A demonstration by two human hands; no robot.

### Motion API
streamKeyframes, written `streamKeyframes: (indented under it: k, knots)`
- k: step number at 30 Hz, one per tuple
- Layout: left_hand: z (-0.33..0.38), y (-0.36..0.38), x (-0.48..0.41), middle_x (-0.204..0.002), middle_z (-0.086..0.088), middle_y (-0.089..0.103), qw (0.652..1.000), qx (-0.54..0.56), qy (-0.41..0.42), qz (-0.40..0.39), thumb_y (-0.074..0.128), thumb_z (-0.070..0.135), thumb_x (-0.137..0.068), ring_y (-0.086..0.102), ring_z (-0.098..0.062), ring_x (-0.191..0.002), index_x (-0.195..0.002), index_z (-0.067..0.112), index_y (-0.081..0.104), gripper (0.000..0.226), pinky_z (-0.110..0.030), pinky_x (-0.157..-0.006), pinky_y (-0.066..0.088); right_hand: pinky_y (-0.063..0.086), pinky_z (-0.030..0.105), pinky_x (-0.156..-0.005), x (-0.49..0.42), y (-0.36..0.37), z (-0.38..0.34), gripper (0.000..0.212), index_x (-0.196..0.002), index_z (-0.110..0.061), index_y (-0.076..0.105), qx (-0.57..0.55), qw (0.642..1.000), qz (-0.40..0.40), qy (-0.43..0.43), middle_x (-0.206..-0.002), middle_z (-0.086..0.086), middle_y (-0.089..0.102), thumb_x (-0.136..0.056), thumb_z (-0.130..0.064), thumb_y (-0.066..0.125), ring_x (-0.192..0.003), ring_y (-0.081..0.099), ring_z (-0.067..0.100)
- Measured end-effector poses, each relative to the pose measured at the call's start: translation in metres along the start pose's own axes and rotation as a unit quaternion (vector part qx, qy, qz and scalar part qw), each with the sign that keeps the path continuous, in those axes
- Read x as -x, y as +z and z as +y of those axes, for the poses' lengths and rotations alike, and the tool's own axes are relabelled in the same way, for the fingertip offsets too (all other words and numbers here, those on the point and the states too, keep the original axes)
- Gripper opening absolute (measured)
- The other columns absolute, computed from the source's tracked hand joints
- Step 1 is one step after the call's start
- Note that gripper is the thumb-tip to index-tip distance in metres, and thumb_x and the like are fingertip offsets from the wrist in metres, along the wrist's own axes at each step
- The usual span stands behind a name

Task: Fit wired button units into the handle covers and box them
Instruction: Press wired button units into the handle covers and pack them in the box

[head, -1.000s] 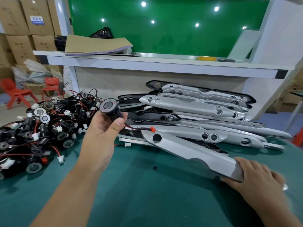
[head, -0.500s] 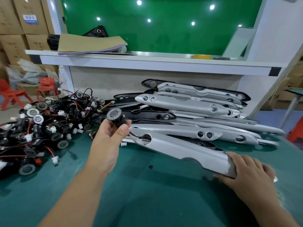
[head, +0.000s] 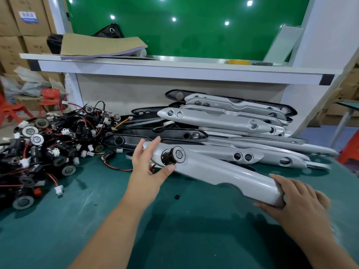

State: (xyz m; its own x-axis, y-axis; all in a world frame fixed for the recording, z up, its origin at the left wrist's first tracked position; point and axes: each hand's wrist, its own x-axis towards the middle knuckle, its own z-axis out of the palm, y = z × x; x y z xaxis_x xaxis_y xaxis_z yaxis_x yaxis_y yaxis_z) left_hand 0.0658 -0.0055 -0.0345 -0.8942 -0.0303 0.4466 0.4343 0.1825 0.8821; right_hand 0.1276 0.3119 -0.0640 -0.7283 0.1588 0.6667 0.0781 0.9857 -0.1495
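Observation:
A silver handle cover (head: 223,171) lies slanted just above the green table (head: 194,233). My right hand (head: 295,199) grips its near right end, fingers on top and thumb underneath. A black wired button unit (head: 173,155) with a metal face sits in the round hole near the cover's far left end. My left hand (head: 147,167) is at that end, with straight fingers behind the cover and the thumb tip touching just below the button unit. A red wire (head: 116,167) trails from under the cover onto the table.
A heap of wired button units (head: 48,148) covers the table's left side. Silver and black handle covers (head: 223,121) are stacked against the back panel under a white shelf (head: 174,70). A small black bit (head: 176,197) lies on the mat.
My left hand brought the button unit to the cover and it now sits in the round hole; the fingers have opened from around it. The right hand pulled the cover nearer.

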Motion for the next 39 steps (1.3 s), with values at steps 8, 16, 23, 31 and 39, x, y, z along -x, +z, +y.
streamKeyframes:
  k: [8,16,23,31,39]
  knots:
    - [-0.005,-0.005,0.006,-0.148,0.019,0.039,0.989,0.107,-0.083,-0.051,0.075,0.041,-0.062,0.036,0.004,-0.133,-0.114,0.074,0.042,0.07,-0.025,-0.111,0.028,0.033,0.042,-0.084,-0.001,0.001,0.001,0.076,-0.111,-0.024,0.061,0.021,1.0,-0.001,-0.019,-0.097,0.003,0.065,-0.059,-0.076,0.045,-0.089,0.06,0.033]
    - [0.01,0.002,0.013,-0.151,0.026,0.019,0.997,-0.011,-0.074,-0.022,0.068,0.066,-0.057,0.027,-0.003,-0.139,-0.144,0.054,0.01,0.104,-0.035,-0.117,0.025,0.033,0.043,-0.085,-0.001,-0.004,-0.01,0.081,-0.111,-0.023,0.064,0.026,1.0,-0.008,0.0,-0.098,0.005,0.066,-0.056,-0.078,0.042,-0.091,0.06,0.033]
    - [0.012,-0.015,0.014,-0.15,0.029,0.001,0.987,-0.046,-0.085,-0.131,0.065,0.093,-0.025,0.026,-0.01,-0.141,-0.118,0.078,-0.006,0.117,-0.036,-0.115,0.029,0.035,0.046,-0.087,0.0,-0.005,-0.007,0.081,-0.112,-0.024,0.063,0.026,0.998,-0.049,0.011,-0.1,0.005,0.066,-0.054,-0.081,0.061,-0.094,0.06,0.034]
    - [0.007,-0.005,0.019,-0.147,0.027,0.025,0.989,-0.115,-0.036,-0.09,0.063,0.073,-0.052,0.031,0.001,-0.134,-0.133,0.07,0.006,0.099,-0.031,-0.111,0.034,0.035,0.043,-0.085,0.0,-0.007,-0.01,0.073,-0.112,-0.027,0.062,0.019,0.997,-0.073,0.021,-0.1,0.003,0.066,-0.054,-0.07,0.059,-0.097,0.059,0.032]
    - [0.017,-0.001,0.011,-0.08,0.028,0.063,0.973,0.197,-0.081,0.092,0.079,0.034,-0.065,0.058,0.016,-0.076,-0.139,0.044,0.03,0.089,-0.01,-0.076,0.039,0.032,0.042,-0.085,0.0,-0.012,-0.017,0.077,-0.11,-0.022,0.064,0.03,0.999,-0.02,-0.008,-0.098,0.003,0.067,-0.059,-0.076,0.043,-0.092,0.062,0.032]
